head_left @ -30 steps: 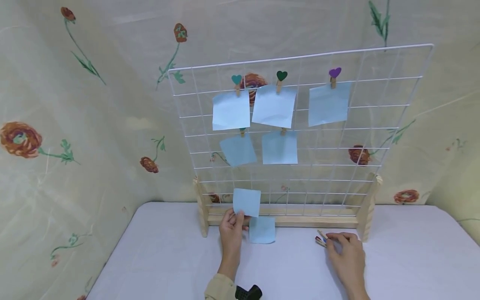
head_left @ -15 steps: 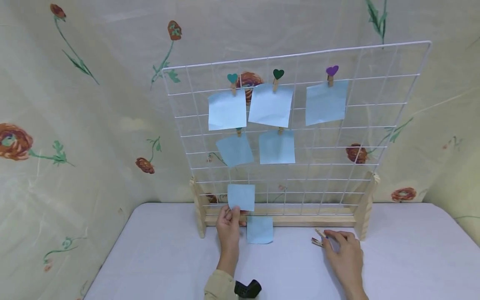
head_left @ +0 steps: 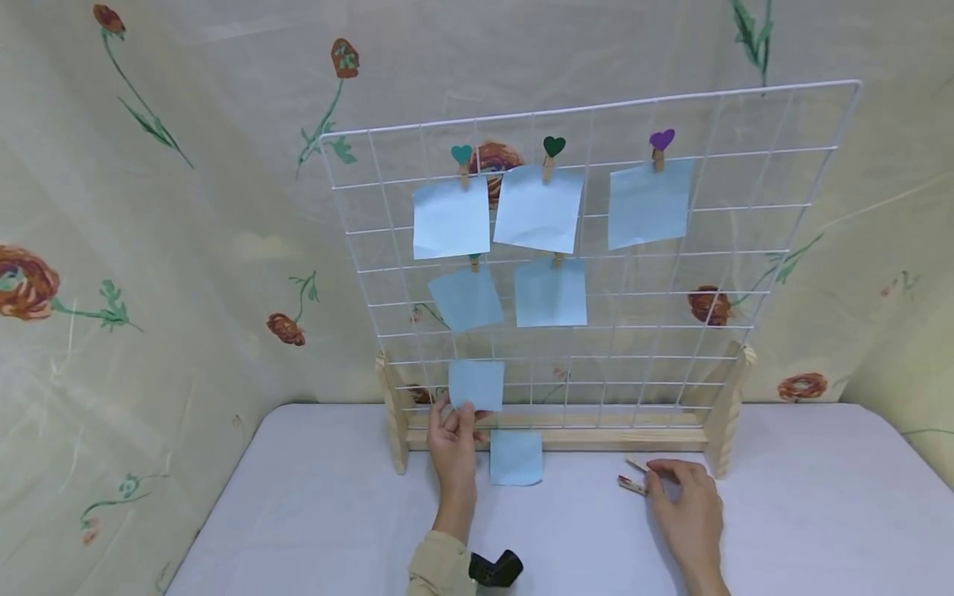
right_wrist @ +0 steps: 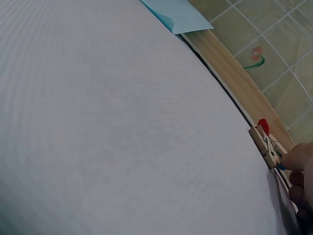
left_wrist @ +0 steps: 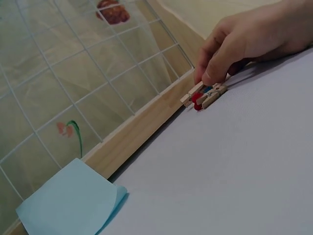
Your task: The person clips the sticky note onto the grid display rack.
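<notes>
My left hand (head_left: 453,451) pinches the bottom edge of a blue sticky note (head_left: 476,382), held upright before the lower part of the white wire grid (head_left: 753,151). Against the table my right hand (head_left: 689,501) pinches a small wooden clothespin with its thumb and fingertips; a blue bit shows by the fingers. Beside it lies another clothespin (right_wrist: 263,147) with a red heart, clearest in the right wrist view. One more blue sticky note (head_left: 516,458) leans by the grid's wooden base (head_left: 626,439), its corner curled in the left wrist view. The left hand is outside both wrist views.
Several blue notes hang on the grid from clothespins, among them a note (head_left: 648,205) under a purple heart (head_left: 662,139). Wooden side supports (head_left: 729,414) flank the grid. The white table (head_left: 328,513) meets a flowered curtain (head_left: 186,273) behind.
The left hand has lifted its note slightly up and to the left. The right hand stays at the clothespins with only small finger motion. The head view has shifted a little.
</notes>
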